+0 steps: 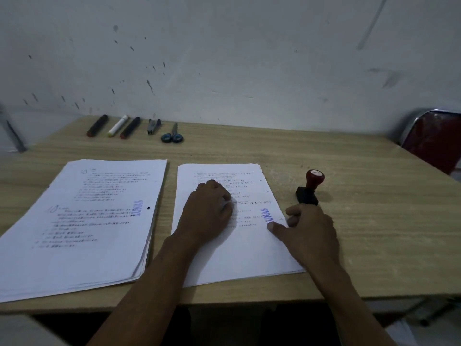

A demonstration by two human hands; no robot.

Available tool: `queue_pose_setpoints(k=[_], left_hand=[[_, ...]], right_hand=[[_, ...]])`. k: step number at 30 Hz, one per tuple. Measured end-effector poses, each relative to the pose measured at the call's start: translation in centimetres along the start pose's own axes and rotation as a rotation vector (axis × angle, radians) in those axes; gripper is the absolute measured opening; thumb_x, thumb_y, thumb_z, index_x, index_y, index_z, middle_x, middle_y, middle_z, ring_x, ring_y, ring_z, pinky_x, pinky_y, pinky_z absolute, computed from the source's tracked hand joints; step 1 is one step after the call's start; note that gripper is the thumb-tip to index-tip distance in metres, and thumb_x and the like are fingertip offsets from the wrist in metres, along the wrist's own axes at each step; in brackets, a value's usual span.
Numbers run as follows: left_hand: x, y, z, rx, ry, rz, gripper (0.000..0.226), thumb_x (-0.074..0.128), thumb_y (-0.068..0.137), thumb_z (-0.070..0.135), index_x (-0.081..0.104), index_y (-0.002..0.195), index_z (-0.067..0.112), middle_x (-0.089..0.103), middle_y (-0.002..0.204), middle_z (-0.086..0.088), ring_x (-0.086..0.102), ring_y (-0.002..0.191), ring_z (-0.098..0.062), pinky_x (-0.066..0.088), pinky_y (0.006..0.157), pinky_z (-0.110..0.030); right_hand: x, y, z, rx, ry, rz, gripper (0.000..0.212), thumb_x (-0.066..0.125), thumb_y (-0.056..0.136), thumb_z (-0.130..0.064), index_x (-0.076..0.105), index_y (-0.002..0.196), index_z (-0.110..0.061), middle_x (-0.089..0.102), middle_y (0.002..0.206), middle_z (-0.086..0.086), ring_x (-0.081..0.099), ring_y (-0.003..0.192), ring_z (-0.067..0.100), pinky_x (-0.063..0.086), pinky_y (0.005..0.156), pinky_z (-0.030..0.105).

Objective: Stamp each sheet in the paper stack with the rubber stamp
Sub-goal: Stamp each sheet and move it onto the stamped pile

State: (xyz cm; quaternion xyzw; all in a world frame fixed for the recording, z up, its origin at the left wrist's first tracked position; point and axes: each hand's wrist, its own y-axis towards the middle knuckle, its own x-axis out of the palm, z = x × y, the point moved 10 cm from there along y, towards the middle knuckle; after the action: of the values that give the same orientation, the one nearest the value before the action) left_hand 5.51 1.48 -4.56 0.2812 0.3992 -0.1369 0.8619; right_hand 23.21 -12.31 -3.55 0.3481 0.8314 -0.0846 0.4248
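Two paper stacks lie on the wooden table. The left stack (82, 228) has a blue "LUNAS" mark on its top sheet. The right stack (244, 255) also shows a blue "LUNAS" mark (266, 216) near its right edge. My left hand (208, 211) rests on the middle of the right stack with its fingers curled under. My right hand (309, 231) is at that stack's right edge, thumb on the top sheet just below the mark and fingers curled at the edge. The rubber stamp (310, 188), red knob on a black base, stands upright on the table just beyond my right fingers, unheld.
Along the back of the table (374, 221) lie three markers (113, 126), a stapler (152, 126) and blue-handled scissors (172, 134). A red chair (434, 141) stands at the right rear corner. The wall is right behind the table.
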Motion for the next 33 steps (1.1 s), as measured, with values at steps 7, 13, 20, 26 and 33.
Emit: queue_pose_setpoints(k=[7,13,20,26,33], left_hand=[[0.0,0.0,0.0,-0.006,-0.01,0.004,0.032,0.048,0.077,0.034,0.069,0.093,0.016,0.062,0.101,0.0,0.054,0.095,-0.023,0.045,0.083,-0.038],[0.0,-0.2,0.1,-0.011,0.001,-0.012,0.032,0.048,0.077,0.035,0.069,0.092,0.016,0.062,0.1,-0.001,0.055,0.094,-0.025,0.046,0.082,-0.039],[-0.2,-0.1,0.0,-0.016,0.018,0.016,0.028,0.049,0.08,0.034,0.07,0.089,0.019,0.063,0.096,0.0,0.055,0.092,-0.022,0.047,0.079,-0.038],[-0.8,-0.4,0.5,-0.026,-0.026,0.089,0.016,0.055,0.083,0.025,0.069,0.079,0.02,0.066,0.087,0.005,0.057,0.089,-0.015,0.048,0.076,-0.035],[-3.0,0.2,0.9,0.017,-0.1,0.142,0.036,0.055,0.086,0.038,0.067,0.105,0.01,0.066,0.109,-0.006,0.056,0.106,-0.022,0.034,0.083,-0.022]], right_hand=[[-0.8,-1.3,-1.2,-0.073,0.069,0.107,0.047,0.088,0.069,-0.018,0.067,0.111,-0.022,0.068,0.094,-0.007,0.065,0.086,0.016,0.053,0.075,0.033],[-0.4,-0.8,-0.5,-0.048,0.217,0.09,0.03,0.083,0.071,0.0,0.072,0.095,-0.014,0.063,0.069,-0.011,0.059,0.065,0.0,0.039,0.059,0.009],[-1.3,-1.2,-1.2,-0.138,0.154,0.161,0.018,0.079,0.079,-0.012,0.065,0.071,-0.017,0.059,0.062,-0.012,0.055,0.06,-0.001,0.036,0.054,0.014],[-2.3,-1.9,-2.2,-0.174,0.009,0.237,0.013,0.074,0.084,-0.024,0.064,0.077,-0.022,0.065,0.08,-0.005,0.062,0.075,0.018,0.044,0.061,0.03],[-3.7,-1.6,-1.5,-0.228,0.179,0.3,0.009,0.069,0.089,-0.015,0.075,0.083,-0.011,0.069,0.073,0.001,0.062,0.065,0.017,0.041,0.057,0.022]])
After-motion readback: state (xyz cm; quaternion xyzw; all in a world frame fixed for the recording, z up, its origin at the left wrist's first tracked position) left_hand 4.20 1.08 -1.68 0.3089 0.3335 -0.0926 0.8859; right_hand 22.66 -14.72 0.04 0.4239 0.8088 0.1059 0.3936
